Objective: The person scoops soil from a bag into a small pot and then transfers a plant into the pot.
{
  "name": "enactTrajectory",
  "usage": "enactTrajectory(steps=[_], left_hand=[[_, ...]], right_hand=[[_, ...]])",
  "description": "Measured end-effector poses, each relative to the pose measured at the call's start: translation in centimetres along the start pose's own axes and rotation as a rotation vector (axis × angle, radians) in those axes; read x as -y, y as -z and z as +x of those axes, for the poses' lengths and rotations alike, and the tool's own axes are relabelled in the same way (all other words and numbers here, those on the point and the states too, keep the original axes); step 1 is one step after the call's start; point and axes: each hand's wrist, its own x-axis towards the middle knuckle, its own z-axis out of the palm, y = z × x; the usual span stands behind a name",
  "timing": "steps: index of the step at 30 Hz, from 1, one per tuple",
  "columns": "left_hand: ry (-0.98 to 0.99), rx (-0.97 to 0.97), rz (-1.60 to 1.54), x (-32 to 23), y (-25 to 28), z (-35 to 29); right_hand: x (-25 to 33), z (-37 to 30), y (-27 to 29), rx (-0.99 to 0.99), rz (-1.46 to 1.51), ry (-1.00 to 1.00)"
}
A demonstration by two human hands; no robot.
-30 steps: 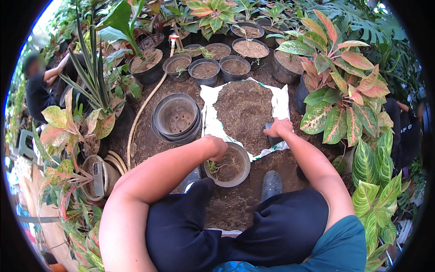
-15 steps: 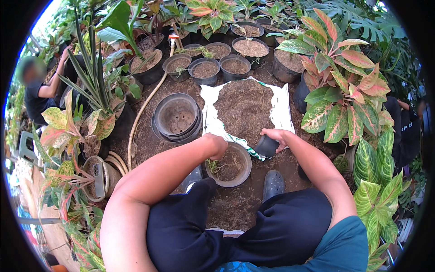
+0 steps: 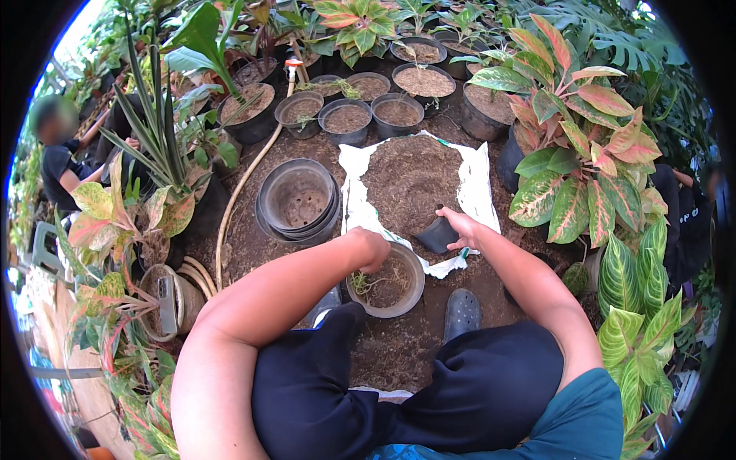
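Note:
My left hand (image 3: 373, 249) reaches into a grey pot (image 3: 387, 282) between my knees, where it holds a small plant with bare roots against the soil. In my right hand (image 3: 462, 228) is a small black pot (image 3: 437, 234), tipped at the near edge of a soil heap (image 3: 410, 180). The heap lies on a white plastic sheet (image 3: 354, 192) spread on the ground in front of me.
A stack of empty black pots (image 3: 299, 201) stands left of the sheet. Several soil-filled pots (image 3: 349, 119) line the back. A hose (image 3: 238, 192) runs along the ground. Red and green leafy plants (image 3: 583, 161) crowd the right. Another person (image 3: 61, 153) crouches at far left.
My right hand has drawn back from the far right side of the soil heap to its near edge, with the small black pot now in it. My left hand stays in the grey pot.

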Motion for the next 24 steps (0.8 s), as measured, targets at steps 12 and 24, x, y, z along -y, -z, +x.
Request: enactTrajectory(steps=[12,24], left_hand=[[0.003,0.021,0.009,-0.6,0.5,0.1],[-0.008,-0.011,0.015,-0.6,-0.1,0.8]], right_hand=[[0.9,-1.2,0.1,-0.445,-0.126,0.401],[-0.2,0.5,2.8,-0.253,0.197,0.406]])
